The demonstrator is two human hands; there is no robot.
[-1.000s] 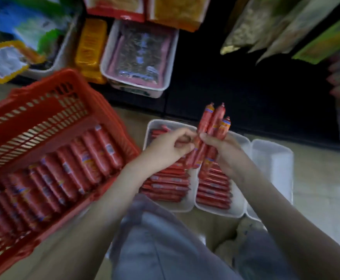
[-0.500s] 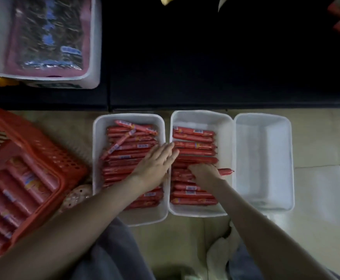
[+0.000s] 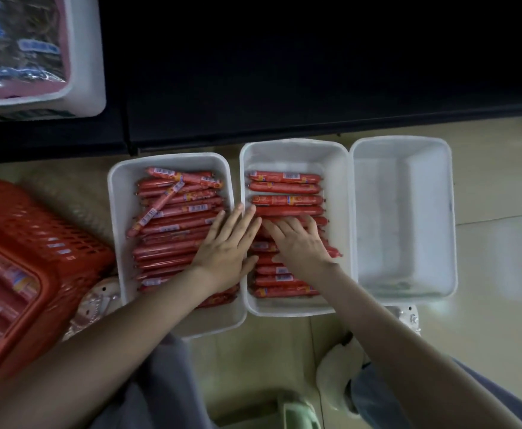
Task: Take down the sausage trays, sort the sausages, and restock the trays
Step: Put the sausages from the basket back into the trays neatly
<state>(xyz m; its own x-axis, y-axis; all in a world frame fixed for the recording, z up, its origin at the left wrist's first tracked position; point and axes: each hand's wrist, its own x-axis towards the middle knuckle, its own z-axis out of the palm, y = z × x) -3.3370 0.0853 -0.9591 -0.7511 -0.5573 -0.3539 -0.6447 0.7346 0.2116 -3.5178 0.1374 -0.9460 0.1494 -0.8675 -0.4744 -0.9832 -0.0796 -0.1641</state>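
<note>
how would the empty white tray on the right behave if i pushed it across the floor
The empty tray looks like thin plastic with nothing in it, so it is probably light. On the smooth floor tiles it would likely slide easily. Its low, wide shape makes tipping unlikely.

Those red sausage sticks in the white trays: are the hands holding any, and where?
Nothing is held. The left hand and right hand lie flat and open, palms down on the red plastic-wrapped sausages, pressing their middles.

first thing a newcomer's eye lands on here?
Three white trays side by side on the floor: the left tray and middle tray packed with red sausages, the right tray empty. Left hand and right hand press flat on them.
</note>
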